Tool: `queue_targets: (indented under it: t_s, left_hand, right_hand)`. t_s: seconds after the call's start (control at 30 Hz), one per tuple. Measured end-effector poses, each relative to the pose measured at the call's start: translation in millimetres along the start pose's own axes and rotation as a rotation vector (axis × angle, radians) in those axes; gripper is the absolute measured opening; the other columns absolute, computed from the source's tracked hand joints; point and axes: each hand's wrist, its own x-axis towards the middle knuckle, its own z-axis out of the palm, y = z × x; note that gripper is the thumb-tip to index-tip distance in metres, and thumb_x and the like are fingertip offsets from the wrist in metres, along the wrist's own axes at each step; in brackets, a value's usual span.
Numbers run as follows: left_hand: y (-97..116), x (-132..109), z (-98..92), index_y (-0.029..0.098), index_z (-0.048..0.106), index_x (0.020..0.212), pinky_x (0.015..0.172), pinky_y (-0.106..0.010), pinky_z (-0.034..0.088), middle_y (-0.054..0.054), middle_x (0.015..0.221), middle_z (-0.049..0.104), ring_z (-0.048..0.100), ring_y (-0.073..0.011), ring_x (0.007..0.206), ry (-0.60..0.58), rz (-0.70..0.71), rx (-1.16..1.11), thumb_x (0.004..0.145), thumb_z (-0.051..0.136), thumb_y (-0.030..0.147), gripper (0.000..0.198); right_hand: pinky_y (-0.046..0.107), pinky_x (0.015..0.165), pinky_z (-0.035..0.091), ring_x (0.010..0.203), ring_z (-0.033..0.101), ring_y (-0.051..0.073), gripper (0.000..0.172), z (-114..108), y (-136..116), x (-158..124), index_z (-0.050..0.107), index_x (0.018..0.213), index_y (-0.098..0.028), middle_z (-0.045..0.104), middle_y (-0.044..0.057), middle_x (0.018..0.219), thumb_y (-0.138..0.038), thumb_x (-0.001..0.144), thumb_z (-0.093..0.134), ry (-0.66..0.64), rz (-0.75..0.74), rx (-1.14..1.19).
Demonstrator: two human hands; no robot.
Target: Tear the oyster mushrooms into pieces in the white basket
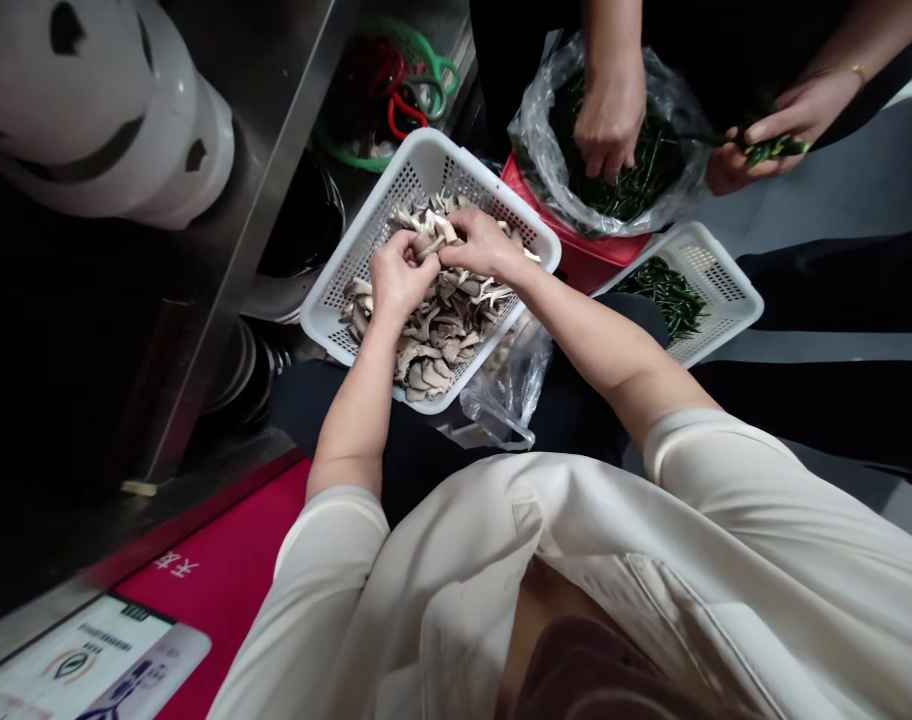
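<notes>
Both my hands are over a white perforated plastic basket (322,305) heaped with grey-brown oyster mushrooms (456,325). Between my fingers is a pale cluster of oyster mushroom (433,236). My left hand (400,278) is closed on its near left side, thumb and fingers pinching. From the right, my right hand (480,243) grips the same cluster with its fingers curled around it. The undersides of the fingers are partly hidden. Beside the basket, at its lower right, sits a clear plastic bag (510,385) with some pale pieces inside.
Across from me a co-worker's hand (612,115) reaches into a clear bag (535,120) of green peppers; their other hand (790,135) holds several. A second white basket (733,285) holds green peppers. A green basket (411,40) with red-handled scissors (405,112) stands behind. Metal shelving (265,190) borders the left.
</notes>
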Motion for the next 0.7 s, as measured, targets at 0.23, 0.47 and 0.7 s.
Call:
queue_targets:
  t_s: [0.23,0.47,0.7]
  left_hand:
    - [12.6,-8.2,-9.6,0.019,0.059,0.082,0.107,-0.039,0.05,-0.003,0.077,0.058,0.068,-0.0273,0.098,-0.034,0.105,0.167,0.076,0.072,0.007,0.019]
    - [16.5,-15.5,-23.7,0.022,0.056,0.074,0.121,-0.043,0.042,-0.005,0.074,0.052,0.064,-0.0352,0.119,-0.119,0.05,0.142,0.074,0.073,0.011,0.02]
    - [-2.4,-0.7,-42.3,0.019,0.054,0.066,0.098,-0.034,0.054,-0.003,0.071,0.05,0.06,-0.0222,0.086,-0.119,0.024,-0.055,0.081,0.076,0.021,0.026]
  right_hand:
    - [0.049,0.108,0.051,0.111,0.064,0.036,0.016,-0.2,-9.3,-6.6,0.065,0.095,-0.013,0.069,0.015,0.103,-0.024,0.084,0.067,0.012,0.025,-0.248]
    - [0.06,0.12,0.044,0.127,0.059,0.043,0.022,-8.4,0.9,-11.0,0.068,0.105,-0.011,0.066,0.018,0.111,-0.014,0.083,0.07,-0.033,0.016,-0.353]
    - [0.049,0.106,0.057,0.11,0.065,0.033,0.026,-28.5,16.7,-0.5,0.066,0.094,-0.013,0.066,0.009,0.096,-0.03,0.082,0.082,-0.01,0.116,0.097]
